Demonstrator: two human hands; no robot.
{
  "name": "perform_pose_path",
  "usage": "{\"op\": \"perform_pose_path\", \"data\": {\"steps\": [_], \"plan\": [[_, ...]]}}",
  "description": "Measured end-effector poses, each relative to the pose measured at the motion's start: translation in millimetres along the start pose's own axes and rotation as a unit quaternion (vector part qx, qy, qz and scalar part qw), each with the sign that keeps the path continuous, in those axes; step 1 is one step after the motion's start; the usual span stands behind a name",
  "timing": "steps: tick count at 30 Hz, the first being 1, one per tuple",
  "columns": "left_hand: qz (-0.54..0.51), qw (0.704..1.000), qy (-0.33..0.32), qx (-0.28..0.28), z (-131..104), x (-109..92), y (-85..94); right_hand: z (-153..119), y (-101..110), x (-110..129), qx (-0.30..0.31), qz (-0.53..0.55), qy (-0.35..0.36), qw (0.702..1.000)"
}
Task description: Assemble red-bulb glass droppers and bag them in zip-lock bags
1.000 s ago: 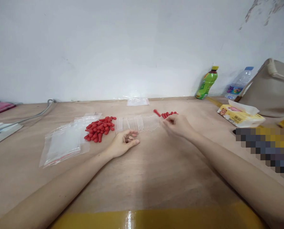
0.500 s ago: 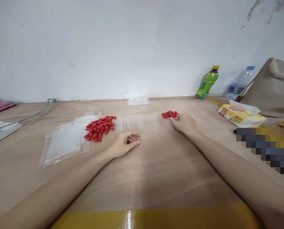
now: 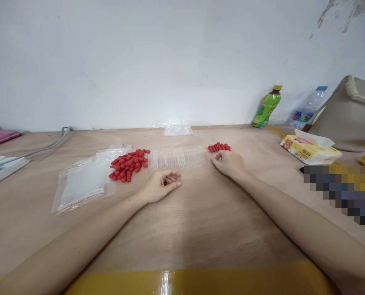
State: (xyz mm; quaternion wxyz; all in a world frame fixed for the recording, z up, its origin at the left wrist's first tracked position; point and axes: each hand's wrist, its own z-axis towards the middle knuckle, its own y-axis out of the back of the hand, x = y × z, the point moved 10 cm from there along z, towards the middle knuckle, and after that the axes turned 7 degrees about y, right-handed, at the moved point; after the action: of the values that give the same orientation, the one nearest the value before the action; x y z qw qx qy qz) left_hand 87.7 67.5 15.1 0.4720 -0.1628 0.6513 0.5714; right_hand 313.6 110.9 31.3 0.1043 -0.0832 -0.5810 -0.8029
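Observation:
My left hand (image 3: 164, 185) rests on the table with loosely curled fingers, the thumb apart from them and nothing visible between. Just beyond it lies a row of clear thin tubes (image 3: 178, 157). A pile of red rubber bulbs (image 3: 129, 164) lies to the left of the row. To the right of the row, my right hand (image 3: 230, 163) has its thumb and index finger pinched together. A faint clear line shows at the fingertips, but what they hold cannot be made out. Red bulbs on droppers (image 3: 219, 146) lie side by side just beyond this hand, which hides most of their tubes.
Clear zip bags (image 3: 82, 182) lie at the left, and another small bag (image 3: 178, 130) by the wall. A grey cable (image 3: 44, 146) crosses the far left. At the right stand a green bottle (image 3: 266, 107), a clear water bottle (image 3: 308, 107), a tissue pack (image 3: 311, 149) and a beige bag (image 3: 348, 116).
My right hand has drawn slightly left and toward me, off the bulb-tipped droppers, uncovering more of the red bulbs. My left hand has stayed in place.

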Motion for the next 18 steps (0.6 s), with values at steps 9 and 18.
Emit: {"op": "perform_pose_path", "data": {"steps": [9,18], "plan": [[0.209,0.948,-0.072,-0.227,-1.4,-29.2,72.2,-12.9,0.8,6.8,0.039,0.029,0.005,0.999],[0.469,0.881,0.057,-0.023,94.6,27.8,127.6,-18.1,-8.2,21.3,0.057,-0.039,0.031,0.997]]}}
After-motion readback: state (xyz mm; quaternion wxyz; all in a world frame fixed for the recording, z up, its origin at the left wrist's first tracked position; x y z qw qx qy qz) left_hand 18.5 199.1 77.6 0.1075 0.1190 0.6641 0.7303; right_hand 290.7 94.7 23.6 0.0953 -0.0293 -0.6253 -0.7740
